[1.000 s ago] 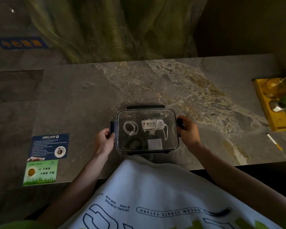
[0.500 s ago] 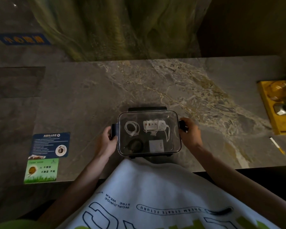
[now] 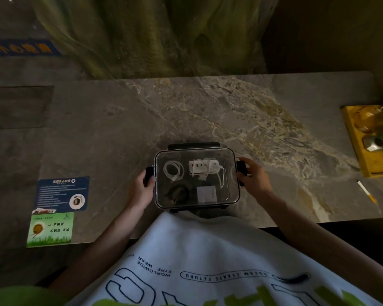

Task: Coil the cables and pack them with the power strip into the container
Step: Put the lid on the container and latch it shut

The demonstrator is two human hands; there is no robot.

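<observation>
On the marble counter (image 3: 119, 140), left hand (image 3: 142, 192) and right hand (image 3: 253, 178) are curling around the container (image 3: 195, 149)'s side latches (image 3: 149, 176); pressing both evenly seems wisest.

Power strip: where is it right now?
Head view: the power strip lies inside the lidded clear container, in its far right part, right of the white coiled cable and beyond a white square block. The container sits at the table's near edge.
</observation>
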